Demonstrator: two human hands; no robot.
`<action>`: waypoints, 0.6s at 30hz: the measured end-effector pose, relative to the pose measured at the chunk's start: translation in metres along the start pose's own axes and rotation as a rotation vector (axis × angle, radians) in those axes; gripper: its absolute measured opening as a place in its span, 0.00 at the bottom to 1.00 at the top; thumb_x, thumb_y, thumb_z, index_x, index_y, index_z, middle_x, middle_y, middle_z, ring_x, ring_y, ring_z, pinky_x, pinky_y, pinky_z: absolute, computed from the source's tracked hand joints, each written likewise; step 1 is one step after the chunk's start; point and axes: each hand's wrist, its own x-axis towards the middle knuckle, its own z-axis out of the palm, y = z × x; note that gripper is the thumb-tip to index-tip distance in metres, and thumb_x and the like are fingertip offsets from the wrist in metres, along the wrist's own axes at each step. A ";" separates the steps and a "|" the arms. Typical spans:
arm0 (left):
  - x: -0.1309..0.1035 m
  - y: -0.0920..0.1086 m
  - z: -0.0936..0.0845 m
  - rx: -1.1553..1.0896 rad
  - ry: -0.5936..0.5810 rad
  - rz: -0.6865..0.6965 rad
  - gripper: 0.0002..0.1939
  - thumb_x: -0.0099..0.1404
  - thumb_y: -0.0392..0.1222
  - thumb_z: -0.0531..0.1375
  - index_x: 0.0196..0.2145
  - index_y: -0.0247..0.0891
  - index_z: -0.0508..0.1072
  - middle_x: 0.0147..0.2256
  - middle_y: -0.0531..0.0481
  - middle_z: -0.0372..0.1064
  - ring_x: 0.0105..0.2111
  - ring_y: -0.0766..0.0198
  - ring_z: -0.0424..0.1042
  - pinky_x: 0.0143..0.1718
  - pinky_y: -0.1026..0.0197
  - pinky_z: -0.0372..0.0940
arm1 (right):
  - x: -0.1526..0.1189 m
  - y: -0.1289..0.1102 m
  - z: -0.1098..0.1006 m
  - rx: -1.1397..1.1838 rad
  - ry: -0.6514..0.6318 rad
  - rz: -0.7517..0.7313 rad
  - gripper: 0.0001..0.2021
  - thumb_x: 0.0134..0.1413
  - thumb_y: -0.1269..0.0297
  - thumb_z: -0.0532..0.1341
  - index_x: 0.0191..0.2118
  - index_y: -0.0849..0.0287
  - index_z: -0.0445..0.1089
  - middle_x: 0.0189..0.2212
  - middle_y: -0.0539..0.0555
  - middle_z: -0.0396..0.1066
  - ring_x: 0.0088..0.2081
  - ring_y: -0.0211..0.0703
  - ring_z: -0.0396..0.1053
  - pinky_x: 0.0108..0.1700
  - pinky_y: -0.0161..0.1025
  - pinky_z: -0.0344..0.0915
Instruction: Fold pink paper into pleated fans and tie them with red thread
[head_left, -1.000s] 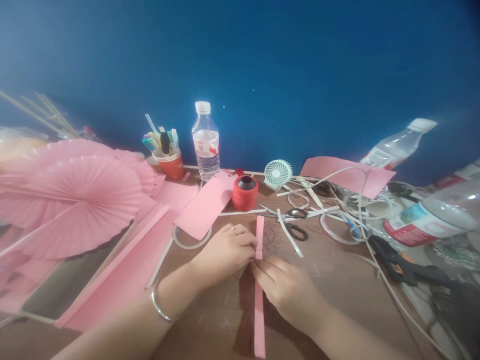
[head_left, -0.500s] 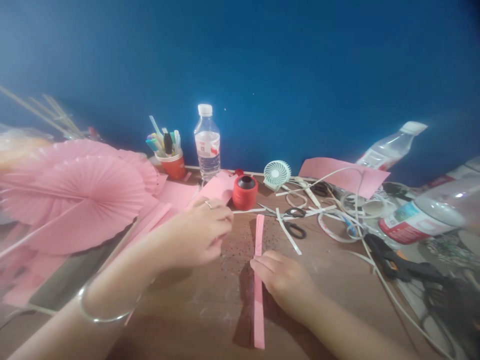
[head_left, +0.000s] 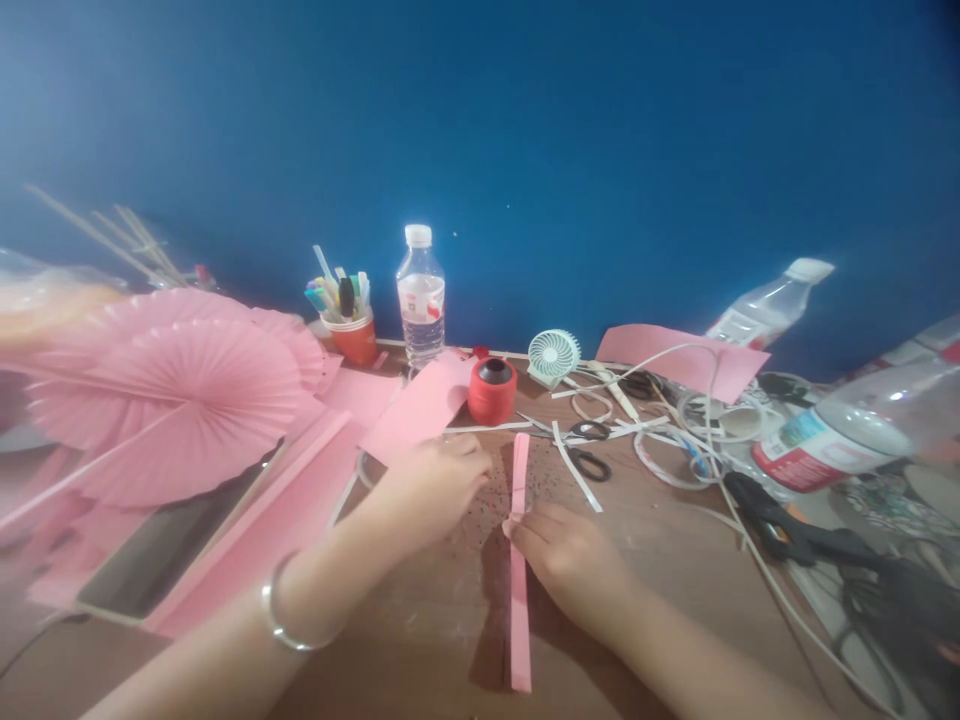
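A long folded strip of pink paper (head_left: 519,620) stands out from the brown tabletop, running away from me. Pinched around its middle are the thumb and fingers of my right hand (head_left: 570,560), closed on it from the right side. My left hand (head_left: 435,490), with a silver bangle on the wrist, hovers left of the strip's upper half, apart from it. Its fingers are curled together, and whatever they may hold is hidden. Small dark specks (head_left: 487,500) are scattered on the table between both hands.
Pink pleated paper fans (head_left: 202,400) and pink sheets lie left. Behind stand a cup of pens (head_left: 354,340), a water bottle (head_left: 421,300), a red roll (head_left: 493,392) and a small fan (head_left: 553,355). Scissors (head_left: 589,463), cables and a black glue gun (head_left: 795,530) sit right.
My left hand has moved right and toward me, closer to the pink strip. The right hand keeps its hold on the strip. The view has shifted slightly.
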 end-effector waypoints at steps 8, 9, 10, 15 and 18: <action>0.020 0.017 0.045 -0.056 0.008 -0.026 0.09 0.60 0.35 0.53 0.25 0.36 0.71 0.27 0.49 0.65 0.31 0.62 0.65 0.34 0.59 0.60 | 0.001 -0.002 -0.003 0.021 -0.031 0.011 0.09 0.52 0.78 0.53 0.35 0.63 0.69 0.28 0.55 0.71 0.33 0.43 0.65 0.34 0.36 0.61; 0.019 0.015 0.043 -0.053 0.010 -0.025 0.09 0.60 0.34 0.53 0.25 0.36 0.71 0.27 0.49 0.66 0.31 0.62 0.65 0.34 0.59 0.60 | 0.001 -0.002 -0.003 0.021 -0.038 0.009 0.09 0.51 0.78 0.53 0.35 0.63 0.69 0.28 0.55 0.71 0.32 0.43 0.65 0.34 0.36 0.61; 0.017 0.013 0.038 -0.055 0.020 -0.039 0.10 0.60 0.34 0.52 0.25 0.36 0.71 0.27 0.49 0.66 0.31 0.62 0.65 0.33 0.59 0.60 | 0.001 -0.002 -0.003 0.022 -0.047 0.009 0.09 0.51 0.78 0.53 0.35 0.63 0.69 0.28 0.55 0.71 0.32 0.43 0.65 0.34 0.36 0.61; 0.007 -0.014 0.002 -0.056 0.160 -0.347 0.09 0.60 0.38 0.50 0.26 0.37 0.68 0.28 0.49 0.66 0.28 0.64 0.65 0.30 0.62 0.58 | 0.000 0.001 -0.001 0.033 -0.013 0.012 0.08 0.54 0.76 0.53 0.33 0.62 0.68 0.26 0.55 0.70 0.30 0.42 0.64 0.32 0.36 0.59; -0.001 -0.036 -0.024 0.020 0.221 -0.561 0.05 0.56 0.39 0.52 0.27 0.38 0.67 0.29 0.50 0.67 0.26 0.64 0.64 0.28 0.63 0.56 | -0.001 0.002 0.001 0.039 0.017 0.004 0.09 0.55 0.76 0.51 0.33 0.62 0.68 0.26 0.54 0.69 0.29 0.42 0.62 0.31 0.36 0.57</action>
